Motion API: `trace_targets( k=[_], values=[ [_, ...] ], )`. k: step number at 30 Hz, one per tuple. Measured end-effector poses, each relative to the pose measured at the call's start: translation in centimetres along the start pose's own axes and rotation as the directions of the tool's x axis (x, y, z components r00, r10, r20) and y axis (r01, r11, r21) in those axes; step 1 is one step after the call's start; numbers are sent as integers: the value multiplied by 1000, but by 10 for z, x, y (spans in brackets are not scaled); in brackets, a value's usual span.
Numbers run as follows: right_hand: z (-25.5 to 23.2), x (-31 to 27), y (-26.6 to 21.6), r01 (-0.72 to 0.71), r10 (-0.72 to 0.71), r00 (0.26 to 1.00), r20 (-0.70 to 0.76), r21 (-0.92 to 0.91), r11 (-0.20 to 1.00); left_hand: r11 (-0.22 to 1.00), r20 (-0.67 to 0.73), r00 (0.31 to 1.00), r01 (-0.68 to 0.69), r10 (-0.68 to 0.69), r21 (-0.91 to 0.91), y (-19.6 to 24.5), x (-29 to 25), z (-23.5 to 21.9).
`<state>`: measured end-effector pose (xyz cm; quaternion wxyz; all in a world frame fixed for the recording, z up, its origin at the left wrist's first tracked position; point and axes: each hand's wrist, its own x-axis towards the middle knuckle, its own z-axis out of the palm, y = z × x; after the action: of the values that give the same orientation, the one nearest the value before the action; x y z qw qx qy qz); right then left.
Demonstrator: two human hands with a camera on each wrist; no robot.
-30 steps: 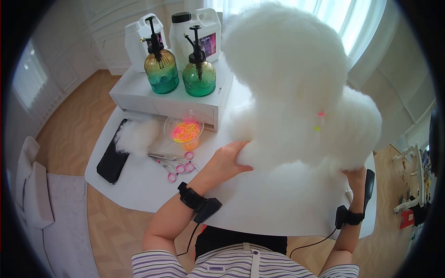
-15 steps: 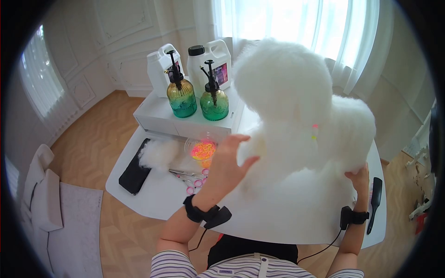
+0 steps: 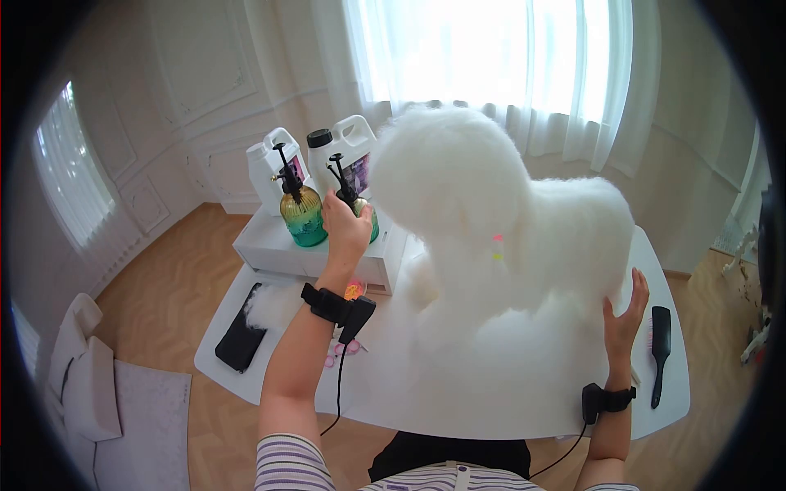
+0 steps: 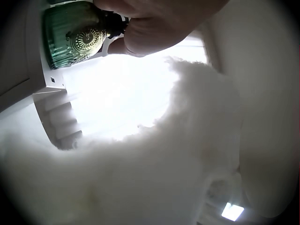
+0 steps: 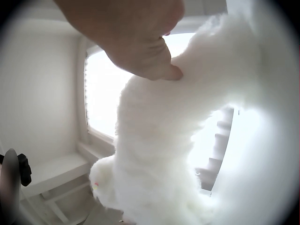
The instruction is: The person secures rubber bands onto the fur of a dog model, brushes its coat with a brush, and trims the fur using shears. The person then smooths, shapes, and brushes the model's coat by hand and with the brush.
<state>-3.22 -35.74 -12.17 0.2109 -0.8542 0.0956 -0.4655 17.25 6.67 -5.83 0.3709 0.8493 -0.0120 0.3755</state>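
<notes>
My left hand (image 3: 345,236) reaches over the white drawer unit and grips the nearer green-and-gold spray bottle (image 4: 72,35) around its upper part, just below the black pump. In the left wrist view the thumb and fingers lie on either side of the bottle's neck. A big white fluffy dog-shaped figure (image 3: 565,237) stands on the table, its head toward the left and two small bright clips (image 3: 497,245) at its ear. Beside its rear, my right hand (image 3: 625,315) is spread with extended fingers, and in the right wrist view a fingertip (image 5: 174,73) rests on the fluff.
Another spray bottle (image 3: 303,221) stands on the drawer unit (image 3: 307,263), before two white jugs (image 3: 337,151). Lower left lie a black pouch (image 3: 237,348), a fluff tuft (image 3: 274,307), pink-handled scissors (image 3: 352,347) and a tub of coloured bands (image 3: 354,290). A black brush (image 3: 661,352) lies at right.
My left hand has left the figure's chest, moved up and leftward, and taken hold of the spray bottle. The right hand stays near the rear, its fingers now more extended. The head view has tilted upward.
</notes>
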Motion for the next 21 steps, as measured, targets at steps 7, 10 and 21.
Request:
trace_targets(
  k=[7, 10, 21],
  values=[
    [-4, -3, -22, 114, -114, 993, -14, 58, 992, 999, -10, 1000, 29, -29, -13, -21, 8, 9],
    [-2, -6, -21, 151, -146, 987, -70, 66, 986, 997, -39, 999, -14, 11, -75, -25, 9, 7],
    [2, -10, -14, 121, -108, 990, -91, 145, 982, 965, -113, 991, -99, 73, -242, -19, 4, 2]
  ],
)
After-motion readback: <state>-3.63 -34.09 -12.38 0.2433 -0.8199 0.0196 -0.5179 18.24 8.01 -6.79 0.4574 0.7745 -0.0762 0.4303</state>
